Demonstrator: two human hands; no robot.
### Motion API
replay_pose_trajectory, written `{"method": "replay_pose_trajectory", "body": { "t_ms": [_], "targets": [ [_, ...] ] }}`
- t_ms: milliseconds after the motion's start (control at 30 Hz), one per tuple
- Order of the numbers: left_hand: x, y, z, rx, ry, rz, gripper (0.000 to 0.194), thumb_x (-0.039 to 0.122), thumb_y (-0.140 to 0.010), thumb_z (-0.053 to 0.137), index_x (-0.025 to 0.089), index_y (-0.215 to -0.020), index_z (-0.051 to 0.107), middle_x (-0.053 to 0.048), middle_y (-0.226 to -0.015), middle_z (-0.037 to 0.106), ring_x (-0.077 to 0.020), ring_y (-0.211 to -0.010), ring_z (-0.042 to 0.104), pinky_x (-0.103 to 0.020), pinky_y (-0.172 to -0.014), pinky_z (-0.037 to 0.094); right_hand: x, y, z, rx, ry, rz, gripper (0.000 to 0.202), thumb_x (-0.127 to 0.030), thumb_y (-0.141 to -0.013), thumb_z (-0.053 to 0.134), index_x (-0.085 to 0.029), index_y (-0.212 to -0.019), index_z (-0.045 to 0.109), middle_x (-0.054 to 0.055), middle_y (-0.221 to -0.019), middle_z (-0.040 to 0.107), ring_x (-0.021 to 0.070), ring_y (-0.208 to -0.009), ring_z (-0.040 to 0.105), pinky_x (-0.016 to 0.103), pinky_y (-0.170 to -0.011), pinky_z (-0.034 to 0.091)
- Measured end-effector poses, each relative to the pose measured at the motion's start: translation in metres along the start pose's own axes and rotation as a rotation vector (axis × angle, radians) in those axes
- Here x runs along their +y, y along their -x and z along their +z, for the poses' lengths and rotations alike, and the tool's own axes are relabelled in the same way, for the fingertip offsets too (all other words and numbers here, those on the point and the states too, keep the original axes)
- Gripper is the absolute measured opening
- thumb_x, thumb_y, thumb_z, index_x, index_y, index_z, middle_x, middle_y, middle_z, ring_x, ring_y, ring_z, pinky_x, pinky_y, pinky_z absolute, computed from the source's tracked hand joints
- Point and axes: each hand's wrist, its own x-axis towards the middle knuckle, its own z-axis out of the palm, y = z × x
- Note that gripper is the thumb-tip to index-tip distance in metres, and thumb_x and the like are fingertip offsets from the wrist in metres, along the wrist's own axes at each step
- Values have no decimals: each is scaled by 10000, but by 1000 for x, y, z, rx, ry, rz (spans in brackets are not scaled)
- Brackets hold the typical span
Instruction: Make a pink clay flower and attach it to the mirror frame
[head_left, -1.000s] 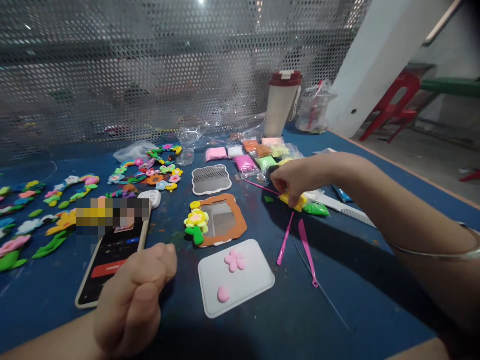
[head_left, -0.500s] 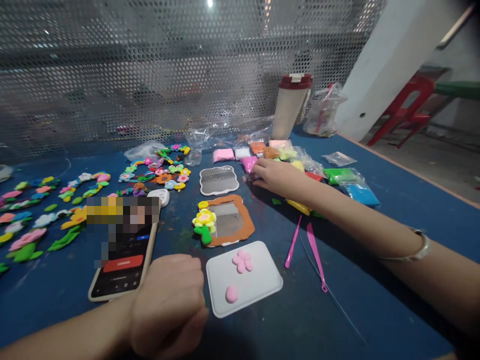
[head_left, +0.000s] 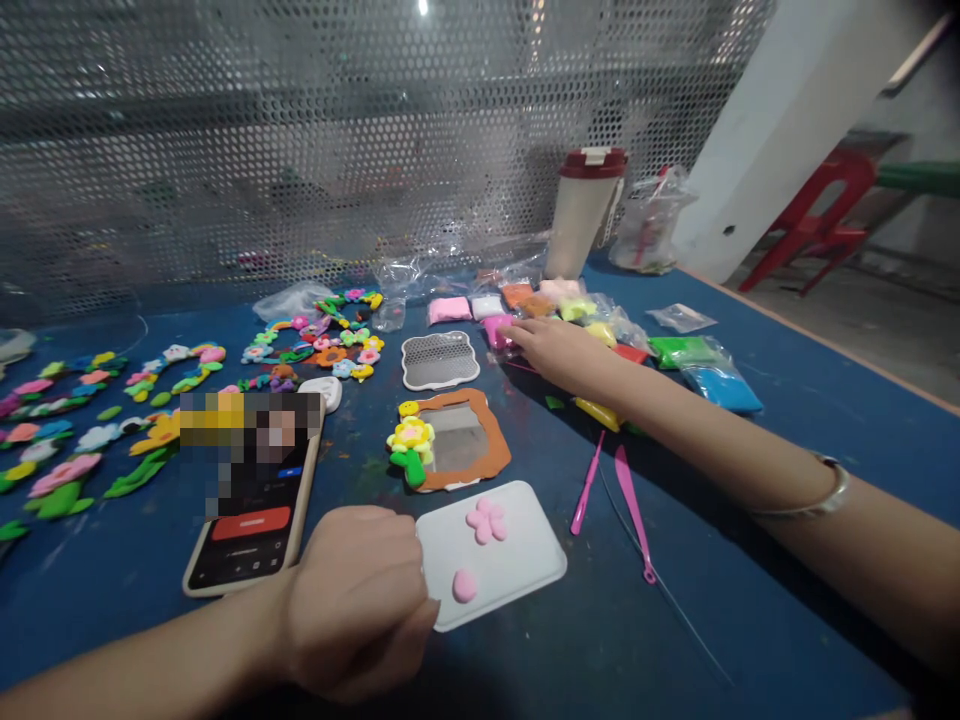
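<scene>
My left hand (head_left: 361, 598) is closed, palm down, at the left edge of a white tray (head_left: 525, 575); whether it holds anything is hidden. On the tray lie a pink clay flower (head_left: 487, 521) and a pink clay lump (head_left: 464, 586). My right hand (head_left: 541, 342) reaches to the clay packets, its fingertips at the magenta packet (head_left: 498, 331). Whether those fingers grip it is unclear. Behind the tray lies a brown-framed mirror (head_left: 491, 435) with a yellow clay flower (head_left: 412, 438), and beyond it a plain white-edged mirror (head_left: 440, 360).
A phone (head_left: 300, 520) and several clay-decorated frames (head_left: 330, 355) lie on the left. Pink tools (head_left: 589, 485) are right of the tray. Green and blue packets (head_left: 720, 385) lie farther right. A lidded cup (head_left: 583, 215) stands behind, before a perforated metal panel (head_left: 300, 150).
My left hand has shifted slightly right, overlapping the tray's left edge. My right hand's fingers have moved slightly at the magenta packet. The view has shifted a little.
</scene>
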Motion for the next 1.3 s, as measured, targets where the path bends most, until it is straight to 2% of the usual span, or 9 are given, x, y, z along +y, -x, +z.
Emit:
{"method": "replay_pose_trajectory", "body": {
  "t_ms": [300, 533, 800, 933, 1000, 1067, 1200, 1267, 1300],
  "targets": [
    [0, 1, 6, -33, -25, 50, 222, 46, -695, 397, 217, -561, 437, 10, -436, 489, -147, -426, 350, -317, -434, 200, -5, -3, -10, -22, 8, -6, 296, -323, -899, 535, -150, -1139, 559, 81, -1135, 592, 205, -974, 599, 422, -826, 499],
    [2, 0, 7, -40, -93, 70, 253, 51, -708, 401, 194, -527, 505, -3, -431, 485, -145, -429, 360, -319, -435, 198, -12, -4, -9, -12, -178, 119, 317, -298, -894, 546, -147, -1173, 539, 92, -1169, 573, 209, -979, 596, 414, -812, 509],
    [4, 1, 7, -4, -174, 80, 295, 56, -757, 394, 201, -510, 466, 4, -419, 467, -141, -423, 361, -316, -442, 207, -11, 1, -25, 95, -682, 439, 315, -303, -897, 541, -156, -1175, 538, 89, -1173, 571, 210, -982, 595, 413, -810, 510],
    [1, 0, 7, 11, -168, 46, 285, 69, -793, 375, 212, -553, 433, 16, -432, 484, -132, -408, 379, -309, -442, 218, -11, -3, -32, 92, -1075, 496, 306, -306, -899, 539, -154, -1164, 542, 81, -1144, 585, 197, -947, 607, 399, -786, 520],
    [0, 0, 5, 42, -123, -13, 277, 67, -806, 359, 216, -578, 412, 23, -444, 485, -126, -411, 388, -299, -440, 237, -15, -3, -38, 105, -1242, 494, 254, -311, -915, 506, -136, -1086, 577, 78, -1061, 620, 171, -883, 624, 356, -750, 532],
    [1, -1, -1, 90, -49, -99, 271, 58, -820, 353, 217, -604, 393, 34, -457, 475, -114, -421, 408, -273, -441, 276, -24, 1, -49, 138, -1365, 486, 235, -311, -927, 466, -129, -925, 614, 71, -928, 651, 134, -788, 633, 289, -701, 535],
    [7, -7, -20, 212, 88, -198, 171, 83, -854, 407, 221, -776, 470, 48, -586, 552, -92, -516, 531, -205, -517, 417, -64, 22, -89, 203, -1484, 444, 222, -329, -841, 592, -160, -698, 591, 9, -730, 619, 95, -633, 579, 219, -583, 495],
    [12, -12, -28, 336, 125, -316, 79, 175, -879, 461, 232, -848, 506, 55, -642, 555, -87, -566, 559, -185, -558, 458, -89, 34, -107, 235, -1464, 321, 243, -307, -808, 641, -168, -629, 554, -23, -619, 578, 86, -567, 525, 200, -519, 429],
    [13, -15, -31, 376, 143, -387, 35, 224, -881, 487, 238, -869, 517, 57, -669, 560, -82, -579, 563, -172, -563, 467, -100, 40, -114, 319, -1405, 227, 257, -276, -800, 656, -169, -606, 527, -33, -601, 563, 79, -560, 499, 189, -499, 389]
  ]
}}
